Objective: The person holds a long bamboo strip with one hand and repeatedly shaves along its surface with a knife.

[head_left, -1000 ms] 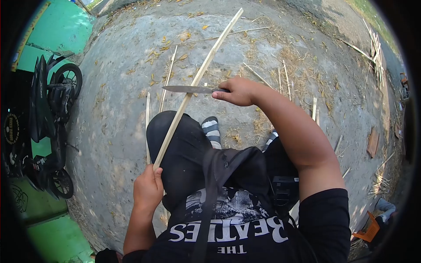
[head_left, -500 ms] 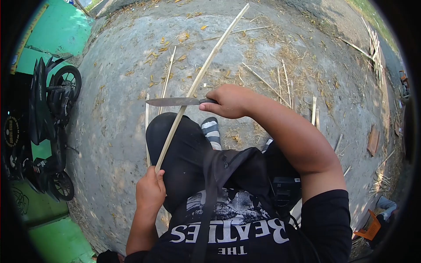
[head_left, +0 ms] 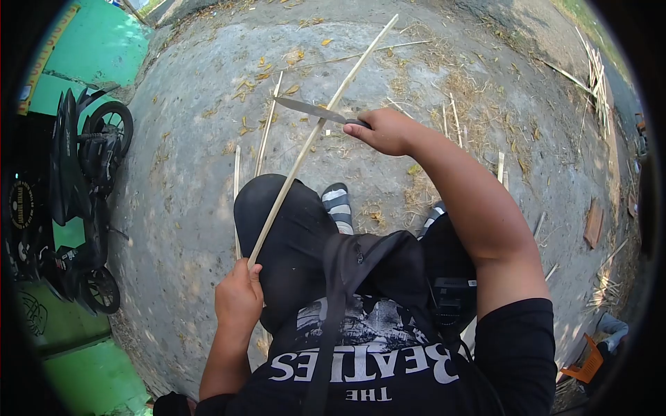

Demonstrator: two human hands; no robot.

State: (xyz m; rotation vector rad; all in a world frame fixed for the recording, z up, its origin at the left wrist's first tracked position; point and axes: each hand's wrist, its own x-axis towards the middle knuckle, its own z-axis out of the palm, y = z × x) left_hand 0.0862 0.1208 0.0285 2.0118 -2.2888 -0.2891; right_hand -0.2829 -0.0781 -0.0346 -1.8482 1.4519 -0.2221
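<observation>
My left hand (head_left: 238,298) is closed around the near end of a long, pale strip (head_left: 295,170), which looks like split bamboo. The strip slants up and away across my right-side view, passing over my dark-trousered knee (head_left: 260,208). In my right hand (head_left: 385,132) is the dark handle of a knife (head_left: 305,109). Its blade lies across the strip at a slant, well past the knee, with the tip pointing left. Whether the edge bites into the strip I cannot tell.
Several pale strips (head_left: 269,125) lie on the concrete ground (head_left: 180,173) among dry leaves and shavings. A bundle of strips (head_left: 596,83) is at the far right. On the left stands a black motorcycle (head_left: 87,201). An orange crate (head_left: 586,360) is at lower right.
My right hand has slid the knife farther along the strip, away from me, and the blade has tilted. My left hand keeps its hold on the near end.
</observation>
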